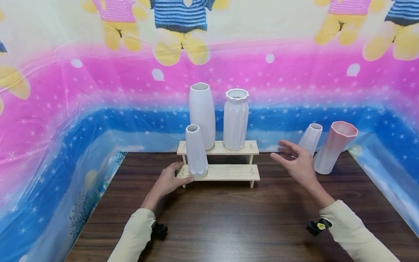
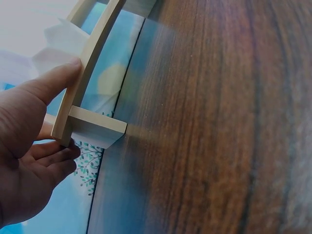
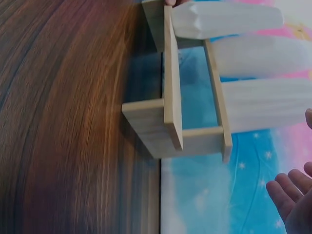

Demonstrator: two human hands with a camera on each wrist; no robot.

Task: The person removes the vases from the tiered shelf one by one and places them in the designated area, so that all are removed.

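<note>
A two-step wooden stand point(image 1: 234, 173) sits at the back middle of the table. My left hand point(image 1: 167, 179) grips the left end of its lower step, the thumb on top and fingers beneath, as the left wrist view shows. Close to that thumb, a slim white vase point(image 1: 196, 153) stands on the lower step. On the upper step are a tall smooth white vase point(image 1: 203, 112) and a pleated white vase point(image 1: 235, 125) with a scalloped rim. My right hand point(image 1: 299, 162) hovers with fingers spread, holding nothing, in front of a white vase point(image 1: 312, 137) partly hidden by it.
Beside that white vase stands a pink-and-white vase point(image 1: 334, 151) at the table's back right. The dark wood table point(image 1: 229, 218) ends at a printed cloth backdrop point(image 1: 278, 80), which also runs along both sides.
</note>
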